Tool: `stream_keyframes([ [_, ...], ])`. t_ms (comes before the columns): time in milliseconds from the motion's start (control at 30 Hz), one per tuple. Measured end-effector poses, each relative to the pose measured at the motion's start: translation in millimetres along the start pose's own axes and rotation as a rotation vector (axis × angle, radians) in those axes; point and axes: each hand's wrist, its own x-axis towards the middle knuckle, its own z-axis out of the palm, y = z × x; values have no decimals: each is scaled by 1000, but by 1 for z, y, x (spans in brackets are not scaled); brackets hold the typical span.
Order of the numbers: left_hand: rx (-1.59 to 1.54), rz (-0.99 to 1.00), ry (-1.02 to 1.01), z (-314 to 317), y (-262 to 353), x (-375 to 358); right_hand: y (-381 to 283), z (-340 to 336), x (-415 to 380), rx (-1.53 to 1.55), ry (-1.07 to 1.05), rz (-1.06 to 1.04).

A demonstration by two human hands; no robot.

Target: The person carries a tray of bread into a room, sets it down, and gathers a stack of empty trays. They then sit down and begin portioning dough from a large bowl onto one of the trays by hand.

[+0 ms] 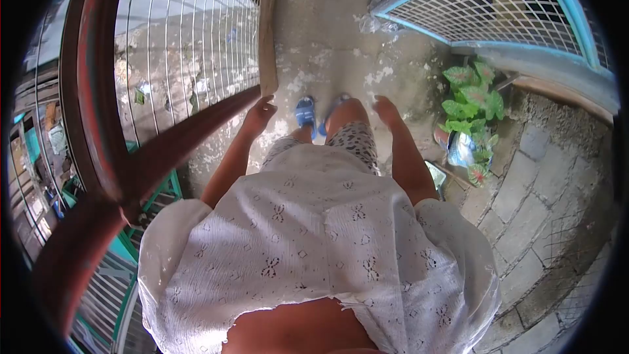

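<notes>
The fingers of the left hand [261,117] and right hand [386,110] were too blurred to be told apart. The right shoe [340,99] was partly hidden by the leg [343,115]. The plant's container [462,151] was partly covered by leaves [477,99]. The mesh [488,1] was cut off by the top edge.

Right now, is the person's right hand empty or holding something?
The right hand looks empty, hanging over the floor with nothing visible in it.
</notes>
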Motion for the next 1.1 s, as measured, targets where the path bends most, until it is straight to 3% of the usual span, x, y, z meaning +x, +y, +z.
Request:
stream_keyframes([
  [33, -108, 36, 0, -1, 19, 9, -8, -12, 22, -109, -50, 0],
  [67, -229, -40, -49, -3, 31, 22, -8, -23, 50, -31, -52, 97],
  [167, -121, -222, -52, -8, 8, 50, -22, -59, 109, -211, -23, 142],
  [233, 267, -139, 96, -10, -49, 49, -35, -76, 167, -585, -60, -92],
  [267, 353, -197, 78, -13, -75, 44, -50, -85, 194, -757, -109, -229],
  [300, 421, 111, 259, -10, -95, 31, -77, -90, 213, -620, -63, -260],
  [333, 424, 135, 251, -30, -66, 48, -111, -90, 225, -481, -9, -290],
  [367, 355, 129, 226, -43, -51, 71, -174, -102, 218, -125, -123, -17],
  [400, 281, 119, 201, -53, -36, 96, -191, -103, 247, -390, 11, -359],
  [433, 204, 98, 176, -59, -26, 123, -211, -100, 282, -463, 64, -476],
  [467, 131, 75, 152, -68, -17, 146, -258, -105, 289, -486, 30, -447],
  [533, -12, 21, 112, -88, 0, 185, -338, -116, 294, -225, -160, -214],
  [633, -201, -62, 29, -127, 40, 248, -393, -131, 340, -220, -149, -236],
  [667, -257, -89, 2, -141, 58, 272, -380, -135, 373, -279, -45, -442],
  [733, -401, -174, -43, -149, 94, 295, -354, -156, 393, -320, 32, -417],
  [767, -524, -213, -46, -146, 80, 305, -365, -161, 396, -415, 99, -416],
  [833, -624, -276, -123, -174, 99, 347, -371, -207, 388, -410, -95, -170],
  [933, -717, -399, -261, -209, 157, 407, -346, -287, 376, -257, 33, -111],
  [967, -753, -445, -303, -209, 142, 438, -342, -318, 364, -262, 17, -147],
  [1000, -741, -448, -331, -215, 139, 467, -343, -327, 368, -70, 106, 24],
  [1033, -506, -325, -411, -220, 148, 495, -339, -347, 364, 151, 202, 183],
  [1100, -36, -63, -557, -226, 191, 564, -322, -382, 368, 155, 267, 242],
])
